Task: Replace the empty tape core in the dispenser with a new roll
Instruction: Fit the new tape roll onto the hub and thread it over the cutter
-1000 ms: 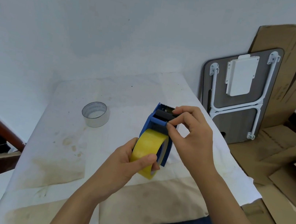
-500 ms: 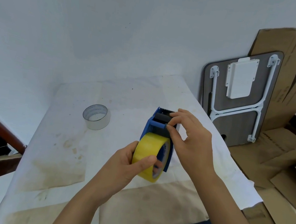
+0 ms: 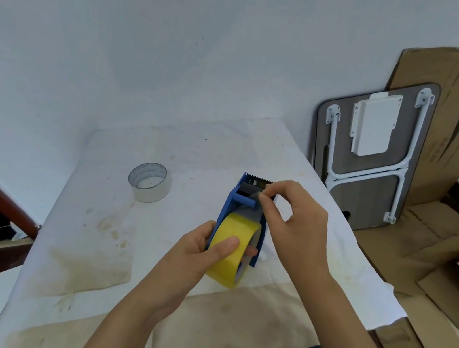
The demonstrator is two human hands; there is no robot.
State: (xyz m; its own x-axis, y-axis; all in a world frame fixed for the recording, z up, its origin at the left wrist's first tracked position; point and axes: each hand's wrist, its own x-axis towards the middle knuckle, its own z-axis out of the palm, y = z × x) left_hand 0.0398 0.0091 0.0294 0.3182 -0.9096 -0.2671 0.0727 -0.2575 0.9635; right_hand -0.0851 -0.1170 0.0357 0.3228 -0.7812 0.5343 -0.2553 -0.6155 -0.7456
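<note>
The left hand (image 3: pixel 192 253) wraps the yellow roll (image 3: pixel 230 248) in the blue dispenser (image 3: pixel 230 207), above the table's (image 3: pixel 93 243) near edge. The right hand (image 3: pixel 295 225) pinches the see-through tape end (image 3: pixel 252 210), hiding the dispenser's right side.

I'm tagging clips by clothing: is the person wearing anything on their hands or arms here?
No. The left hand and right hand are bare, with no gloves, rings or watch visible. Both forearms are bare too; no sleeves reach into view.
</note>
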